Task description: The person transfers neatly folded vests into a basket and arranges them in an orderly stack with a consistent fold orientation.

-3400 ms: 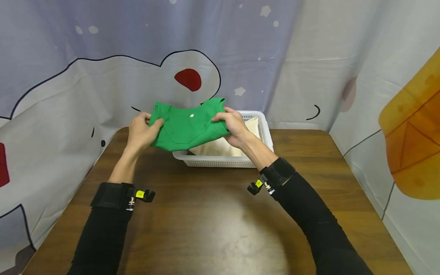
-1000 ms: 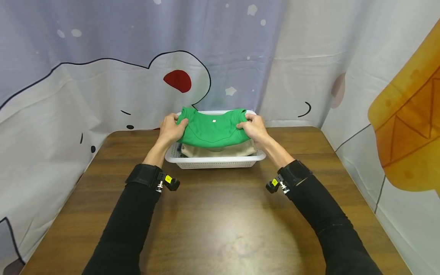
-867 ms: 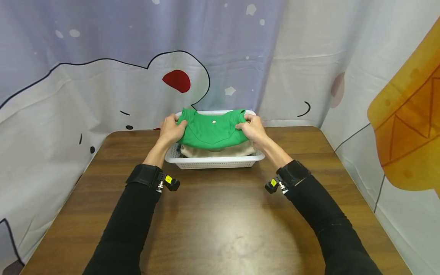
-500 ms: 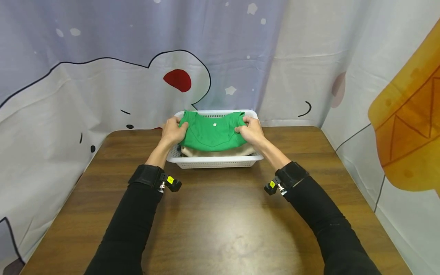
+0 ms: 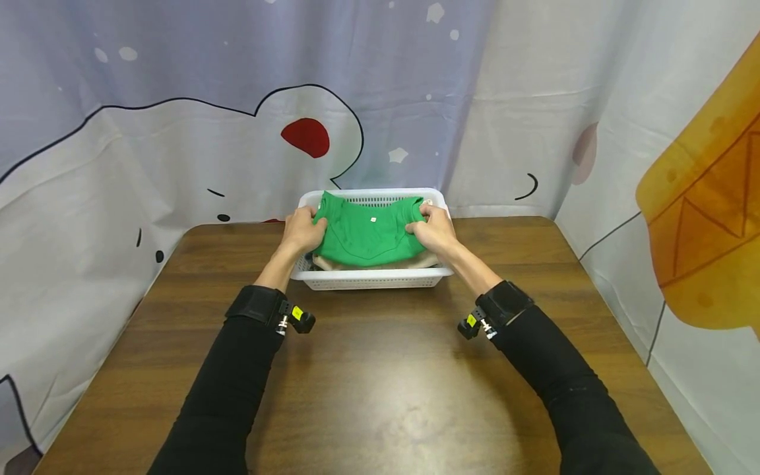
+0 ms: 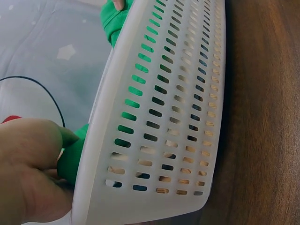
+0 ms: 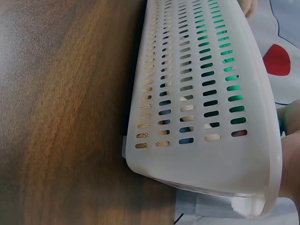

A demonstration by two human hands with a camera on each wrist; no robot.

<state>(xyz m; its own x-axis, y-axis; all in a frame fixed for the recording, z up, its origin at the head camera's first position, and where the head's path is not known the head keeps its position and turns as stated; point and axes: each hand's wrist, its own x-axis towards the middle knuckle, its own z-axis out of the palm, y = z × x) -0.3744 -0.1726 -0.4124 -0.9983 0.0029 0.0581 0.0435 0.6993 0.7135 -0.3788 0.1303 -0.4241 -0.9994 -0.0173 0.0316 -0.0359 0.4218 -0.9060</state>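
A folded green shirt with a small white tag at its neckline lies over cream cloth in a white perforated basket. My left hand pinches the shirt's left side, thumb on top. On the opposite side my right hand pinches it the same way. In the left wrist view, green fabric shows between the thumb and fingers of the left hand, by the basket rim. The right hand is partly cut off in the right wrist view, behind the basket wall.
The basket stands at the back of a brown wooden table, close to a printed curtain. Through the basket's slots, dark and cream items show under the green. A yellow-orange printed shape is on the curtain at the right.
Earlier, the green shirt was held up left of and above the basket. Both hands have carried it right and lowered it into the basket, sinking slightly more over the last second.
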